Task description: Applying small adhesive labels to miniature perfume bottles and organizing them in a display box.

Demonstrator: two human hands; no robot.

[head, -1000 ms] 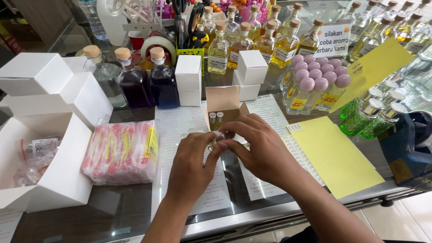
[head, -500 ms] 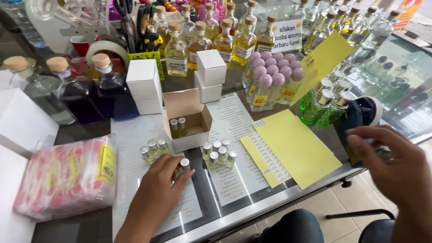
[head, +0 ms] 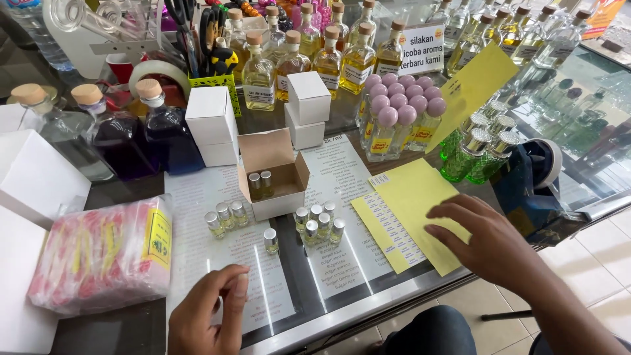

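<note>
R hand (head: 490,246) lies flat, fingers spread, on yellow label sheets (head: 411,210); L hand (head: 207,315) rests loosely curled, empty, near lone small vial (head: 270,240) on worktop (head: 342,312) — labelling step, I'd say, needing a sticker peeled w/ fingertips.

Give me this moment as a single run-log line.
left hand: on printed sheet, near single vial | right hand: fingers on yellow sheets

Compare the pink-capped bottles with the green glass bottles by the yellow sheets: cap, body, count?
The pink-capped bottles have round matte pink ball caps; the green glass bottles have shiny silver caps. The pink-capped ones have clear bodies with yellow labels; the green ones are faceted tinted glass without visible labels. The pink-capped group is larger. Both stand upright in clusters on the glass counter.
</note>
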